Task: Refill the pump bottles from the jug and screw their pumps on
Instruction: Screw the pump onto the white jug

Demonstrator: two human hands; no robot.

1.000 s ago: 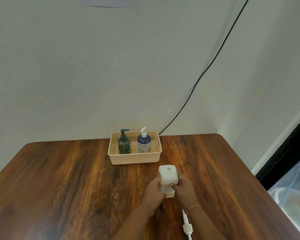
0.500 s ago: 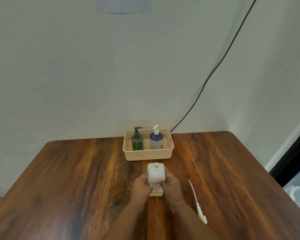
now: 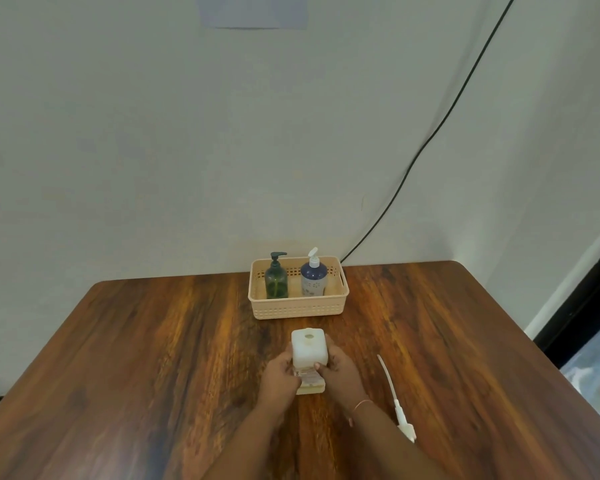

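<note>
A white square bottle [image 3: 309, 351] with an open neck stands upright on the wooden table [image 3: 153, 358]. My left hand [image 3: 279, 375] grips its left side and my right hand [image 3: 342, 372] grips its right side. Its white pump with a long dip tube [image 3: 394, 396] lies flat on the table to the right of my right arm. A dark green pump bottle [image 3: 276, 280] and a blue pump bottle with a white pump [image 3: 313, 277] stand in a beige basket [image 3: 298, 308] behind. No jug is in view.
The basket stands at the table's far edge against the wall. A black cable [image 3: 430, 140] runs down the wall to the table's back. The table's right edge [image 3: 520, 341] borders a dark doorway.
The view has shifted, so the table's contents appear further left and lower. Both hands keep holding the white bottle in the same place; the pump lies unmoved.
</note>
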